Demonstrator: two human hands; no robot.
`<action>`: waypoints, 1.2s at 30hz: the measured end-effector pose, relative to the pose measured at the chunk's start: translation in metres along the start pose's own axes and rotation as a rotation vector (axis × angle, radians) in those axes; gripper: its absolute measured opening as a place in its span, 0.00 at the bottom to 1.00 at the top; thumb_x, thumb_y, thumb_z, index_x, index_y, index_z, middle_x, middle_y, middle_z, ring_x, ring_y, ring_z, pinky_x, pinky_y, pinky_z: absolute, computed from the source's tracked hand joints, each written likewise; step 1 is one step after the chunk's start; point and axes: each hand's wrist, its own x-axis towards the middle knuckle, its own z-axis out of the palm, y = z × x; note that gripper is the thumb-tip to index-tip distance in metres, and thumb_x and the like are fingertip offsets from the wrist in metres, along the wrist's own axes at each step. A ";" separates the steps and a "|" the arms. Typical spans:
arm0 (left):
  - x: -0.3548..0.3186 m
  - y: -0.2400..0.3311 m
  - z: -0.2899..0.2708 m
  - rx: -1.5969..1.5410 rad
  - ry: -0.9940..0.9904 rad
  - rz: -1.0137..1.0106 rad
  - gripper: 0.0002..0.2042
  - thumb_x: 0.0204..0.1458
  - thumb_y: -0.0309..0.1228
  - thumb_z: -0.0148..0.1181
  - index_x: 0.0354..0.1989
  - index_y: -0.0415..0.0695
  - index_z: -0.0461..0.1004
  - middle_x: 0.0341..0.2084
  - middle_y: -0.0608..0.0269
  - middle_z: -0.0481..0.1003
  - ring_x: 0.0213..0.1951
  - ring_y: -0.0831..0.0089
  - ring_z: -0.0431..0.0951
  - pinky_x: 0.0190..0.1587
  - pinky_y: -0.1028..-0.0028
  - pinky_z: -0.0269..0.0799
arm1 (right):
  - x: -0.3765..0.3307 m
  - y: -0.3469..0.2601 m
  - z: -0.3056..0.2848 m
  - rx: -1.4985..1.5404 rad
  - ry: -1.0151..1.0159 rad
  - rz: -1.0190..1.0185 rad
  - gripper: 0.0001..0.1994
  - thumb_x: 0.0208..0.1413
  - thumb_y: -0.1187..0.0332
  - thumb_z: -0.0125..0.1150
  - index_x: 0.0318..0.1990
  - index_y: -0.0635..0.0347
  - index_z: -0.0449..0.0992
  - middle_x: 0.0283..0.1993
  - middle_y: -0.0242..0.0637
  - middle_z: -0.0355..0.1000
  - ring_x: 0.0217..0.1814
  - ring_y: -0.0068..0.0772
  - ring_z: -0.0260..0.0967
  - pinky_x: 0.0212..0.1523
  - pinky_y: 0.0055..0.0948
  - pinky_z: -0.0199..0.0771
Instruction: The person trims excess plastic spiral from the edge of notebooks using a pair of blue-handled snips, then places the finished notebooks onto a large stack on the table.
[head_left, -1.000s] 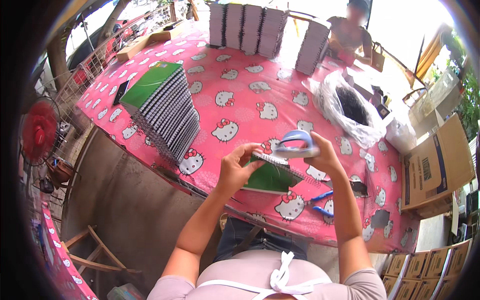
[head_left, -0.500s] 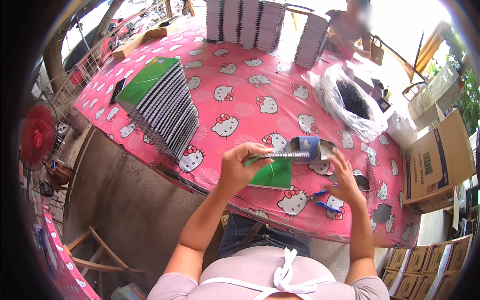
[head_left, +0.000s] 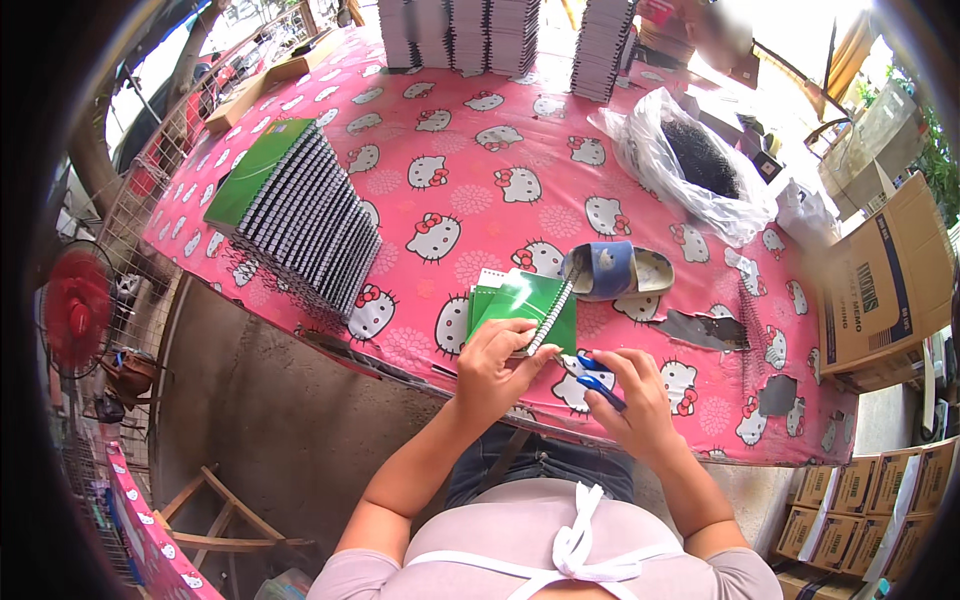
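Observation:
My left hand [head_left: 497, 365] is closed on the lower end of a green spiral notebook [head_left: 522, 292], whose coil runs along its right edge. Other green covers lie beneath it on the pink tablecloth. In my right hand [head_left: 640, 398] are pliers [head_left: 606, 392] with blue handles, their jaws close to the bottom end of the coil by my left fingertips. Just beyond the notebook sits a blue slide sandal [head_left: 612, 268] on its side of the table. To the left rises a tall, leaning stack of green spiral notebooks [head_left: 310, 215].
Several stacks of coil-bound books [head_left: 455, 35] stand at the far edge. A clear plastic bag [head_left: 640, 150] of black coils lies at the far right. Cardboard boxes [head_left: 880, 285] are on the right; a red fan [head_left: 75, 310] stands left. The tablecloth [head_left: 700, 335] is torn near the right hand.
My right hand has picked up the pliers from the table and brought them to the coil. My left hand has lowered the notebook and turned its cover upward.

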 end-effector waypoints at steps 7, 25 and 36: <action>-0.004 -0.001 0.004 0.045 -0.023 0.025 0.14 0.35 0.15 0.70 0.32 0.36 0.75 0.36 0.50 0.78 0.38 0.59 0.80 0.39 0.66 0.77 | 0.017 -0.015 -0.003 0.054 -0.074 0.060 0.19 0.52 0.62 0.63 0.49 0.62 0.72 0.43 0.42 0.70 0.44 0.40 0.68 0.44 0.39 0.68; 0.165 -0.038 -0.302 0.077 0.643 -0.348 0.18 0.53 0.39 0.66 0.18 0.50 0.64 0.15 0.79 0.63 0.18 0.88 0.54 0.22 0.83 0.48 | 0.028 0.027 0.009 0.040 0.078 0.207 0.24 0.51 0.57 0.65 0.48 0.67 0.73 0.51 0.51 0.69 0.50 0.53 0.69 0.51 0.42 0.68; 0.147 -0.072 -0.295 -0.115 0.652 -0.320 0.08 0.55 0.26 0.61 0.42 0.39 0.75 0.35 0.63 0.78 0.38 0.79 0.76 0.44 0.81 0.69 | 0.076 0.017 0.059 0.049 0.070 0.529 0.30 0.45 0.57 0.72 0.48 0.67 0.63 0.44 0.50 0.70 0.49 0.52 0.69 0.48 0.42 0.68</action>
